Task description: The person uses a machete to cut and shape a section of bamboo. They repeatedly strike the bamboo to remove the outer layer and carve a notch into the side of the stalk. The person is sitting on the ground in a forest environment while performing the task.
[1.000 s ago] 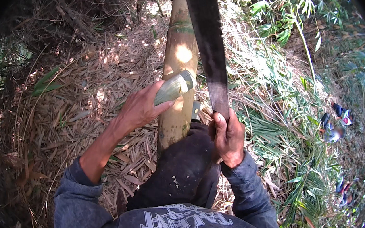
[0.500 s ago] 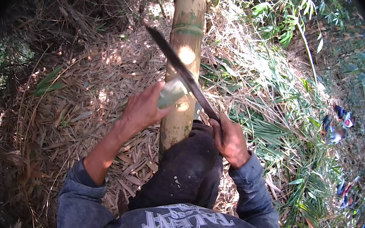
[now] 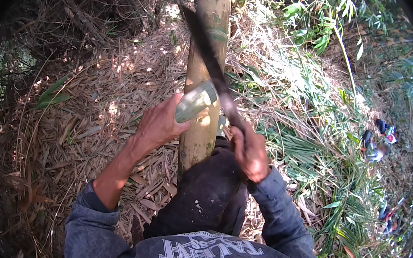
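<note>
Left hand (image 3: pixel 158 124): fingers wrapped around short green bamboo piece (image 3: pixel 194 101), held against thick bamboo stalk (image 3: pixel 205 73). Right hand (image 3: pixel 250 150): fingers closed on machete (image 3: pixel 209 63) handle.

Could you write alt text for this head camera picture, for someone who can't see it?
Seen from above, a person's left hand grips a short cut piece of green bamboo against a thick bamboo stalk, while the right hand holds a long dark machete with its blade beside the piece. Dry leaves cover the ground, with green plants to the right.
</note>
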Available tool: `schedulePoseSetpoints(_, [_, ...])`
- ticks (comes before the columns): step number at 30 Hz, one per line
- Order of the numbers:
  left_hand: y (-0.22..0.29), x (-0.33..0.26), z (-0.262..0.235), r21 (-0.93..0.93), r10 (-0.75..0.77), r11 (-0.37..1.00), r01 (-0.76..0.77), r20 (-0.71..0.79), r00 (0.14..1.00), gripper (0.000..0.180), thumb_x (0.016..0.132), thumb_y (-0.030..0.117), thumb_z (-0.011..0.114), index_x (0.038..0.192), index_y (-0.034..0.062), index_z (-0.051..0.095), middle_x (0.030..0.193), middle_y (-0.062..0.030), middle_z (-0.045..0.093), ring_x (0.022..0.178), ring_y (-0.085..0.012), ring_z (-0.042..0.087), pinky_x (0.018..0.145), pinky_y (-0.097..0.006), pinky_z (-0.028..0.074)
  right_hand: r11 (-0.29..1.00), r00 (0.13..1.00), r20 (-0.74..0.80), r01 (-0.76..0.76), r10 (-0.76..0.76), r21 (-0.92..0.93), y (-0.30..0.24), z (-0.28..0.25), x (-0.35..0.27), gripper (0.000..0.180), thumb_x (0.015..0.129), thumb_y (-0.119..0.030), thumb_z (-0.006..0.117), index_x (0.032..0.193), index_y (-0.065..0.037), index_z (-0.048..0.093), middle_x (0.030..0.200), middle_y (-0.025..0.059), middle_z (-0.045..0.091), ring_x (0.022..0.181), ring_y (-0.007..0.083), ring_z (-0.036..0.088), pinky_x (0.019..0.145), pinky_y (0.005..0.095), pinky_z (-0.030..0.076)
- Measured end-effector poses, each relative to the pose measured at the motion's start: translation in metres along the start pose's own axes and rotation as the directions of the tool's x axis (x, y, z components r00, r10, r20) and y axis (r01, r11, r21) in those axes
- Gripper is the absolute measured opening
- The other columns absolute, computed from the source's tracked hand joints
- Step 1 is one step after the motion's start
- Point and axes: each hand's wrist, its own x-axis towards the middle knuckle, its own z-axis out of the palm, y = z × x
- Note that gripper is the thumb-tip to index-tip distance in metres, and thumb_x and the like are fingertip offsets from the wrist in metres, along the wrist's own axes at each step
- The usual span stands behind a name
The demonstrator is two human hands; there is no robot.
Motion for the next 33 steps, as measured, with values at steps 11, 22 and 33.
schedulePoseSetpoints(11, [-0.003,-0.001,0.011,0.056,0.05,0.997,-0.046,-0.076,0.996,0.062,0.081,0.034,0.07,0.126,-0.0028,0.049,0.112,-0.0247,0.065,0.1,-0.0405,0.066,0.083,-0.048,0.053,0.985,0.97,0.184,-0.169,0.159,0.043,0.013,-0.008,-0.005,0.013,0.098,-0.012,0.058,0.101,0.0,0.053,0.06,0.0209,0.053,0.047,0.0374,0.053,0.045,0.0414,0.042])
schedulePoseSetpoints(22, [0.028,-0.01,-0.03,0.103,-0.096,0.991,0.08,0.153,0.984,0.062,0.083,0.038,0.067,0.121,-0.0075,0.048,0.098,-0.0297,0.067,0.094,-0.0454,0.065,0.084,-0.05,0.05,0.937,0.985,-0.002,0.164,-0.173,-0.309,0.013,0.008,-0.015,0.012,0.096,-0.011,0.06,0.104,-0.003,0.056,0.074,0.0203,0.062,0.058,0.0392,0.062,0.049,0.0466,0.049])
schedulePoseSetpoints(33, [0.039,-0.009,-0.044,0.173,-0.134,0.98,0.094,0.233,0.963,0.065,0.084,0.037,0.066,0.123,-0.0107,0.047,0.097,-0.0322,0.066,0.093,-0.0464,0.066,0.084,-0.051,0.052,0.925,0.985,0.055,0.172,-0.163,-0.338,0.007,0.013,-0.013,0.016,0.094,-0.007,0.059,0.109,-0.004,0.056,0.087,0.0214,0.066,0.066,0.0392,0.065,0.055,0.0458,0.051])
